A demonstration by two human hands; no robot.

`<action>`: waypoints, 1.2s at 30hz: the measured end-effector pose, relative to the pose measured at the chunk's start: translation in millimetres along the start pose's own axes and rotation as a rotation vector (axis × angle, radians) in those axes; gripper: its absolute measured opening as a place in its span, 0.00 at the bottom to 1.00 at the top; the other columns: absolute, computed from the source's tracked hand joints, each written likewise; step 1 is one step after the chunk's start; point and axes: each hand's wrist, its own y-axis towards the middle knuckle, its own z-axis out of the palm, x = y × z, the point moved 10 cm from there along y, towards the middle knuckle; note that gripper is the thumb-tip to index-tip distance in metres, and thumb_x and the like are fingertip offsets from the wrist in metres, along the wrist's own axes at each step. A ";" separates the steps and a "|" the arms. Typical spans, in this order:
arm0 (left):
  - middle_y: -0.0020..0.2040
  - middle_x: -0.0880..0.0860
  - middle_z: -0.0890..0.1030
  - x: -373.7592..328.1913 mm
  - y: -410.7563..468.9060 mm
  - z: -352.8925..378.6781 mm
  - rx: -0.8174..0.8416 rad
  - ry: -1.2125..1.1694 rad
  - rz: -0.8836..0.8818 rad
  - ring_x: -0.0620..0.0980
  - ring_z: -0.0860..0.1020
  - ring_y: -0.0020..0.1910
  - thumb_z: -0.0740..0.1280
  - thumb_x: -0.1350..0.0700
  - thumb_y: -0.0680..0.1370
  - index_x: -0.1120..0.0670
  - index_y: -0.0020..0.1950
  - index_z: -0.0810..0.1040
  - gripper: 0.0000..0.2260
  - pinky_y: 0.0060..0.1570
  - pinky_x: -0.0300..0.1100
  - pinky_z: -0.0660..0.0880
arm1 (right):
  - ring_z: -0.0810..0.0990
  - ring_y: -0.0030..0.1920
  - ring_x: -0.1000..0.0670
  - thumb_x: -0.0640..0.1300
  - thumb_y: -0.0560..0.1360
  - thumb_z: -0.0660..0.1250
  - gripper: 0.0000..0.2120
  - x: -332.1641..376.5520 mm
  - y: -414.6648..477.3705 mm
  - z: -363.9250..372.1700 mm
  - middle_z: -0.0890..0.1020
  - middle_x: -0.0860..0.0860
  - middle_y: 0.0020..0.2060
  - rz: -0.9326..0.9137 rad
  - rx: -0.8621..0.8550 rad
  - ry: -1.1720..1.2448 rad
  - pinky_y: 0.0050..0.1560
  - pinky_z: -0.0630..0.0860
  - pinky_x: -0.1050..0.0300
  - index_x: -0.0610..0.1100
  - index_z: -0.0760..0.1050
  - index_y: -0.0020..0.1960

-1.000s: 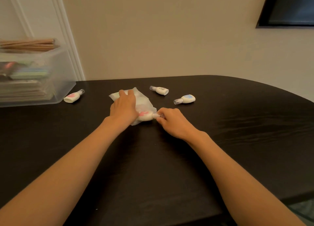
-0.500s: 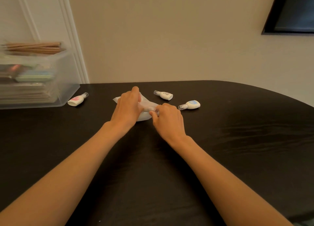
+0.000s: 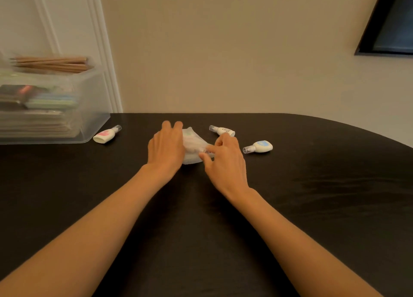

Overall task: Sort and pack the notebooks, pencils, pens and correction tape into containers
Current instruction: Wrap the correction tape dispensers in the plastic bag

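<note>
The left hand (image 3: 166, 147) presses flat, fingers straight, on the little bag (image 3: 192, 141) so it cannot slide. The right hand (image 3: 225, 160) pinches the bag's mouth, maybe tucking a tape in. 3 correction tapes (image 3: 222, 130) lie around the bag.

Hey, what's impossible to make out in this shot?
- Pouch contents: head view, left hand covers part of it, and the plastic is blurred.
- Right hand grip: blurred; whether it pinches the pouch or something inside, cannot tell.
- Bin contents: cut off by the left edge, hazy behind the frosted wall.
- White tape label: too small.
</note>
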 end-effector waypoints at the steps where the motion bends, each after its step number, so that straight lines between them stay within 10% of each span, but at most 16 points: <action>1: 0.57 0.58 0.70 -6.3 -0.3 -5.4 -0.043 -0.018 0.029 0.56 0.74 0.50 0.63 0.61 0.77 0.58 0.60 0.68 0.12 0.41 0.43 0.67 | 0.70 0.52 0.48 0.45 0.76 0.66 0.10 3.5 -0.3 -3.4 0.73 0.46 0.51 -0.016 -0.050 -0.014 0.50 0.72 0.53 0.38 0.81 0.47; 5: 0.56 0.56 0.70 -16.6 -6.3 -9.9 -0.100 -0.063 0.100 0.53 0.70 0.51 0.61 0.61 0.78 0.59 0.57 0.69 0.09 0.40 0.42 0.67 | 0.72 0.60 0.42 0.42 0.71 0.71 0.06 4.5 -4.3 -7.7 0.74 0.42 0.61 0.009 -0.222 -0.040 0.53 0.72 0.47 0.39 0.82 0.40; 14: 0.56 0.58 0.76 8.7 2.9 26.8 0.146 -0.039 -0.107 0.58 0.75 0.56 0.69 0.46 0.74 0.59 0.61 0.66 0.24 0.42 0.44 0.68 | 0.48 0.74 0.49 0.46 0.77 0.63 0.12 -11.8 7.5 26.6 0.52 0.48 0.76 0.108 0.072 -0.010 0.65 0.57 0.56 0.40 0.81 0.49; 31: 0.46 0.52 0.72 1.7 9.4 18.8 0.061 -0.296 0.138 0.52 0.73 0.45 0.58 0.62 0.78 0.59 0.47 0.74 0.05 0.45 0.49 0.73 | 0.61 0.69 0.46 0.39 0.76 0.62 0.10 -6.7 40.4 32.1 0.61 0.44 0.73 0.116 -0.015 -0.037 0.66 0.61 0.53 0.36 0.79 0.43; 36: 0.45 0.54 0.75 1.6 6.3 29.1 0.112 -0.368 0.171 0.56 0.75 0.44 0.58 0.60 0.79 0.61 0.44 0.73 0.08 0.44 0.54 0.75 | 0.72 0.53 0.45 0.36 0.75 0.58 0.07 -12.3 49.9 46.8 0.76 0.43 0.49 0.174 0.031 -0.101 0.50 0.66 0.55 0.38 0.74 0.41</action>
